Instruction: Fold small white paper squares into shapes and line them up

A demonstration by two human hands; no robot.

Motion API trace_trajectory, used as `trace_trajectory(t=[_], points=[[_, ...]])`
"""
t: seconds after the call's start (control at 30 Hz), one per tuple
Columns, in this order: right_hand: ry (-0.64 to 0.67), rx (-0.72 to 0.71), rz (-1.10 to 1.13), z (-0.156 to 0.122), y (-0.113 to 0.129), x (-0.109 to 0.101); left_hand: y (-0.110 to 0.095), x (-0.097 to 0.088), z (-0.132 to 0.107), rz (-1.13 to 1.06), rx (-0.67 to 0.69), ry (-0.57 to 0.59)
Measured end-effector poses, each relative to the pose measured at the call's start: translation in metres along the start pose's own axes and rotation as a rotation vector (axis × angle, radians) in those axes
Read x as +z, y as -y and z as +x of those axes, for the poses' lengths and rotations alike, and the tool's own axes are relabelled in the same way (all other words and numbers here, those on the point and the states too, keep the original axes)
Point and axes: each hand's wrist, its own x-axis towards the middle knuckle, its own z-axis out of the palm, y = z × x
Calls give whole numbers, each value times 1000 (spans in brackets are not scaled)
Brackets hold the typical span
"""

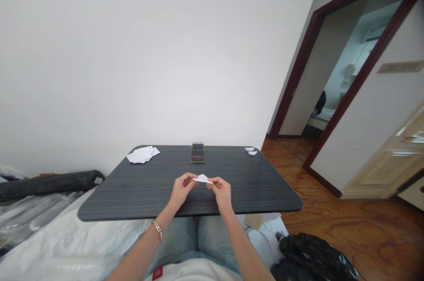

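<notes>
- Folded white paper (202, 178), peaked in the middle, lower centre of the frame.
- Dark table (251, 188) across the lower half of the frame.
- Loose pile of white sheets (141, 155) on the table, left of the frame's centre.
- Left hand (182, 187), thumb and fingers pinched together on the paper's left end.
- Right hand (221, 190), likewise clamped on the right end.
- Phone (198, 153) by the table's far edge, middle of the frame.
- Two small white pieces (252, 153), close together, right of the frame's centre.

On this dark streaked-top table (245, 190) we've got overlapping white paper sheets (142, 155) far left, a smartphone (198, 153) far centre, two folded papers (252, 153) far right!
</notes>
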Motion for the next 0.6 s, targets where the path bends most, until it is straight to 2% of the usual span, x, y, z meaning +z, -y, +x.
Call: trace_trajectory(t=[0.6], points=[[27,-65,-94,-3,11,3,-5,1,-2,65,42,-69]])
